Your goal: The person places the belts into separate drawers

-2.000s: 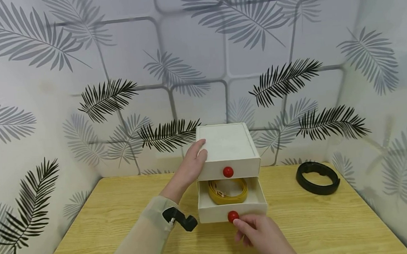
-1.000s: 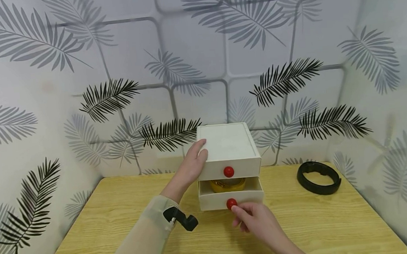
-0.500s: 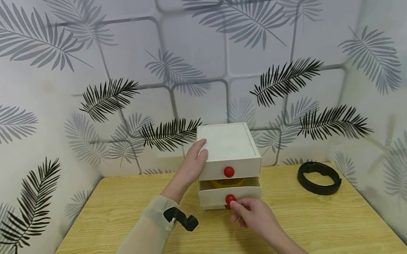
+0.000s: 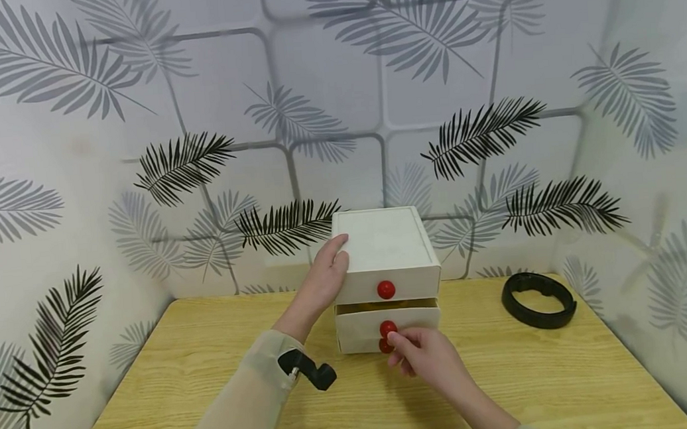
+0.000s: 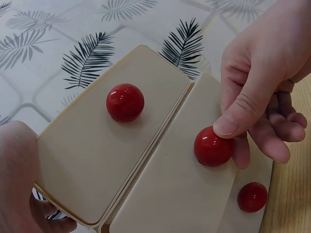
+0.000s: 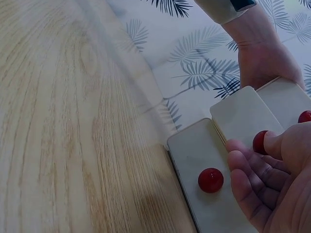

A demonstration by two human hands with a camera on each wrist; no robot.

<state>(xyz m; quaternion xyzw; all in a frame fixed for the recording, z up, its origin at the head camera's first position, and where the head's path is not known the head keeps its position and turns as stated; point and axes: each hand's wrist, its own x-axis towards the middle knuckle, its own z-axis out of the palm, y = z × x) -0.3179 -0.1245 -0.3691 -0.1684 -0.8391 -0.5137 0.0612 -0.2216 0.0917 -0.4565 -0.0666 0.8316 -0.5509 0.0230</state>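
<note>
A small white drawer cabinet [image 4: 384, 238] with round red knobs stands on the table. My left hand [image 4: 326, 272] rests against its upper left side, fingers at the top edge. My right hand [image 4: 428, 358] pinches the middle drawer's red knob [image 5: 214, 146] between thumb and forefinger, the other fingers loosely bent. That middle drawer [image 4: 357, 330] sticks out slightly, leaving a narrow gap under the top drawer. Through the gap a sliver of a yellow belt [image 4: 408, 304] shows; the rest of it is hidden inside. Below, the bottom drawer's knob [image 6: 211, 180] sits flush with its closed front.
A coiled black belt [image 4: 536, 321] lies on the wooden table [image 4: 210, 357] to the cabinet's right. Behind stands a leaf-patterned wall [image 4: 336, 108]. A black camera mount [image 4: 315, 374] juts from the left wrist.
The right hand has pushed the middle drawer inward, away from the person, until only a narrow gap is left and the yellow belt has nearly vanished from view. The left hand has stayed put.
</note>
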